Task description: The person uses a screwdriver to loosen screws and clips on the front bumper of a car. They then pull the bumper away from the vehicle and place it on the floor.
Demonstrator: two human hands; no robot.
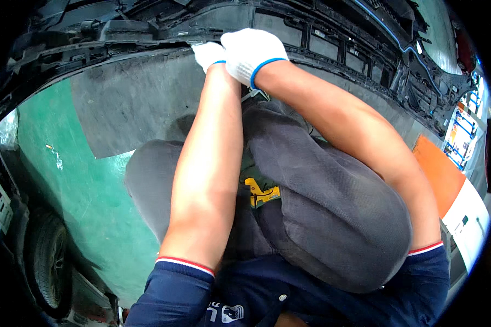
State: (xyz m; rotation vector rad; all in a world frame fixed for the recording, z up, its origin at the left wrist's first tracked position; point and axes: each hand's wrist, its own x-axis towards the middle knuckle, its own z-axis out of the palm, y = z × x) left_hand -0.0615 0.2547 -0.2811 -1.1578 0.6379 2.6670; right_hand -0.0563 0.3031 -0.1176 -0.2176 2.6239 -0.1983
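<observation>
Head view: fingers of the gloved left hand (207, 55) and right hand (255, 52) sit at the near edge of a long black plastic part (306, 39), the gloves overlapping; their tips are hidden, so I cannot tell whether they grip or are loose. That edge runs on past both hands. Below it lies a dark mat (136, 103). The right arm bends round the raised right knee (333, 201), leaving little room there; leftward, green floor (98, 196) stretches between mat and wheel (50, 259).
</observation>
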